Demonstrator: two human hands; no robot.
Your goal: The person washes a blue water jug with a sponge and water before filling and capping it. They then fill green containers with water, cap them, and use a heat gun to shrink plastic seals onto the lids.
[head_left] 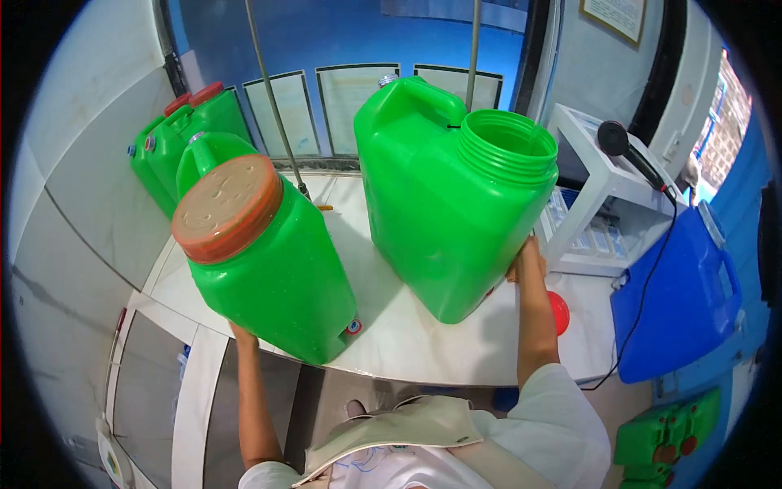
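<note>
On the counter's left front edge stands a green plastic water jug (281, 277) with a wet orange-brown screw lid (226, 208). My left hand (243, 336) is at its lower left side, fingers hidden behind the jug. To the right is a larger green jug (432, 220), its wide threaded mouth (509, 145) uncapped and its moulded handle at the back. My right hand (528, 259) is at this jug's lower right side, fingers curled in and partly hidden by it. A small red-and-blue spout cap (353, 327) sits low on the left jug.
More green jugs (183, 134) with red lids stand against the left wall. A white shelf rack (607, 187) with a black hair dryer (627, 151) and a dangling cord is at right, near a blue jug (676, 297). A red ball-like object (558, 312) lies beside my right forearm.
</note>
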